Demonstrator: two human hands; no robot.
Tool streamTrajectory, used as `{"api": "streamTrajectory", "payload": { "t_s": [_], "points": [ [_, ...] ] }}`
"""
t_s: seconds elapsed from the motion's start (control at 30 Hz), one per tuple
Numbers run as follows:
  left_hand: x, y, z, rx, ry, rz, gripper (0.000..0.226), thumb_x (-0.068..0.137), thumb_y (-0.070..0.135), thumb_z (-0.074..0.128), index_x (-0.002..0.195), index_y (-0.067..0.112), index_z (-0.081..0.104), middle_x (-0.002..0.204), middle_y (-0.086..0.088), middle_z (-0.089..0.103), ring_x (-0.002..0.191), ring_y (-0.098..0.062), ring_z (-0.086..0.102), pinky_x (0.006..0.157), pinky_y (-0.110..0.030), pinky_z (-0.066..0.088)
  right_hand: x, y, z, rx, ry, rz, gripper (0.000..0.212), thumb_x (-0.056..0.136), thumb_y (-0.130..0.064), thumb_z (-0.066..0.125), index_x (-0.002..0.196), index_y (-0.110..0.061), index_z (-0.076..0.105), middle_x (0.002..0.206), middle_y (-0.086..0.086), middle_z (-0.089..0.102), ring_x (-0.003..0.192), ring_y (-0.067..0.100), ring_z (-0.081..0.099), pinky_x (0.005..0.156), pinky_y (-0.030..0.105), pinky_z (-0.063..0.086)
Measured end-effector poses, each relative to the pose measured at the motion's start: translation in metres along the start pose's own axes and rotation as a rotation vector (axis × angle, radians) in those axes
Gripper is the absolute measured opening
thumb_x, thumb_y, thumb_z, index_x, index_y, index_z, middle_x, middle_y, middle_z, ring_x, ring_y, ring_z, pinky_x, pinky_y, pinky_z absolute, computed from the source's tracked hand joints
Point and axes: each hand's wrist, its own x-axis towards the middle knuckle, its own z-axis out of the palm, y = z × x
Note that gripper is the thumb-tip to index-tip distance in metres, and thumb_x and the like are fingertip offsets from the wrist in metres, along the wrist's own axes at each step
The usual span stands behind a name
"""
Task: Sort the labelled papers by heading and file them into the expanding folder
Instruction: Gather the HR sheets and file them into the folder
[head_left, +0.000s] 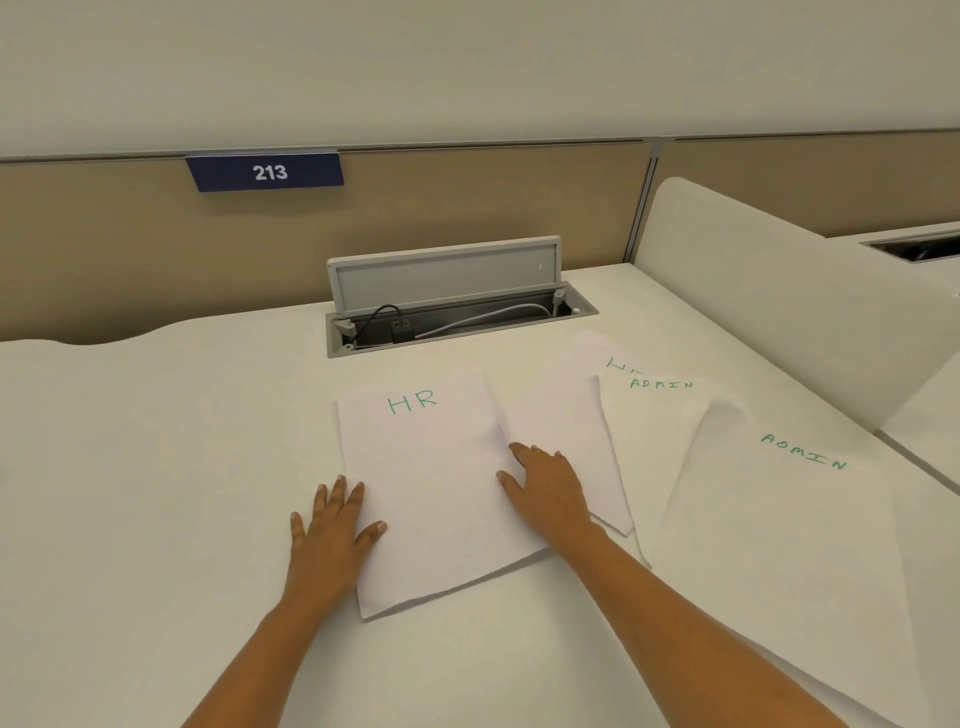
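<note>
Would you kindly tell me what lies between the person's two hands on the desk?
In the head view, a white paper sheet headed HR in green lies flat between the left hand and right hand.

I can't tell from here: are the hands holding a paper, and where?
Nothing is gripped. The left hand and right hand lie flat on the left and right edges of the HR paper.

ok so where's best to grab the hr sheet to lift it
Probably its near edge, coming from the front: the HR sheet lies flat on the desk and that edge is bare, while the right hand rests on its right edge, which overlaps the neighbouring sheet.
</note>
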Motion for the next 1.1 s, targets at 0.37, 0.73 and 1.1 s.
{"api": "streamTrajectory", "payload": {
  "t_s": [0.37, 0.73, 1.1],
  "points": [
    [-0.009, -0.017, -0.005, -0.019, 0.047, -0.052, 0.053, 0.101, 0.032, 0.028, 0.149, 0.018, 0.011, 0.159, 0.002, 0.001, 0.147, -0.018, -0.004, 0.117, -0.041, -0.001, 0.018, -0.012, -0.007, -0.085, 0.191, 0.118, 0.026, 0.09, -0.006, 0.04, 0.082, -0.013, 0.064, 0.076, 0.004, 0.059, 0.072, 0.022, 0.05, 0.049, 0.026, 0.026],
    [-0.014, -0.025, -0.01, 0.008, 0.051, -0.062, 0.053, 0.102, 0.032, 0.026, 0.15, 0.018, 0.008, 0.159, 0.002, 0.0, 0.146, -0.018, -0.005, 0.118, -0.039, -0.001, 0.017, -0.015, -0.001, -0.152, 0.235, 0.14, 0.026, 0.094, -0.011, 0.037, 0.078, -0.015, 0.056, 0.077, 0.006, 0.057, 0.066, 0.021, 0.043, 0.057, 0.026, 0.028],
    [-0.013, -0.026, -0.014, -0.042, 0.049, -0.056, 0.05, 0.102, 0.026, 0.026, 0.149, 0.016, 0.012, 0.159, 0.001, 0.002, 0.146, -0.018, -0.004, 0.118, -0.039, -0.001, -0.009, -0.074, 0.023, 0.051, 0.56, -0.401, 0.02, 0.079, -0.024, 0.053, 0.064, -0.018, 0.065, 0.048, -0.003, 0.059, 0.035, 0.017, 0.053, 0.033, 0.019, 0.039]
  ]
}}
